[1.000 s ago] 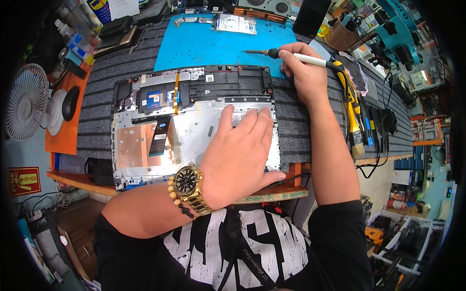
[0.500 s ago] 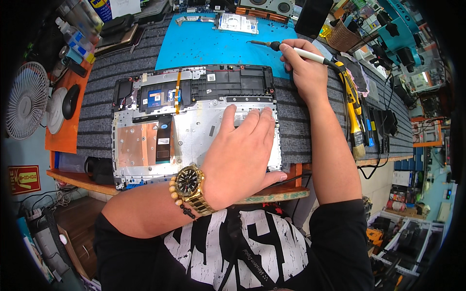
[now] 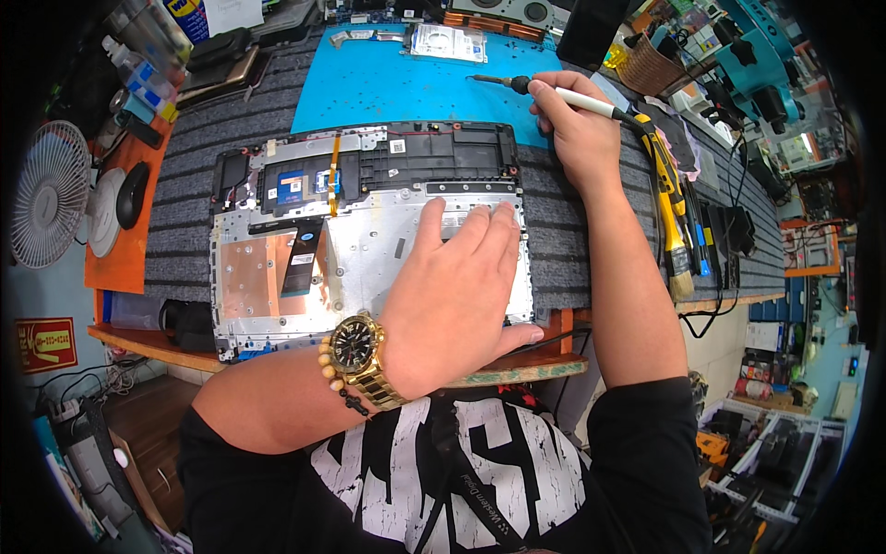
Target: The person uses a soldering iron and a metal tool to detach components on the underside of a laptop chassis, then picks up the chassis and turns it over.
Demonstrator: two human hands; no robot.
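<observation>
Silver metal gleams across an opened laptop shell (image 3: 369, 254) lying on the table (image 3: 558, 249), its black plastic section toward the far side, as a repairer in a black shirt pairs a resting left hand (image 3: 452, 291) with a right hand (image 3: 583, 134) that holds a white-handled soldering iron (image 3: 589, 104). From where I stand, good work at this step would seem to mean steadying the shell with light, even pressure, since hard pushing could flex the thin metal. The iron's tip is best treated as hot and passed well clear of the gold ribbon cable (image 3: 335, 175), the loose-looking black strip (image 3: 303, 258) and the bare left forearm.

The left fingers lie extended and slightly parted, palm down over the right half of the metal, gripping nothing; the thumb stretches out by the shell's near right corner, though I cannot tell whether it touches the rim. The right fingers are closed round the iron in a pen-like hold near the dark collar, leaving no visible gap. Its tip points left above the blue mat (image 3: 392, 88), beyond the shell and apart from it; whether it meets the mat's surface cannot be made out. A bare drive (image 3: 449, 42) sits farther back.
</observation>
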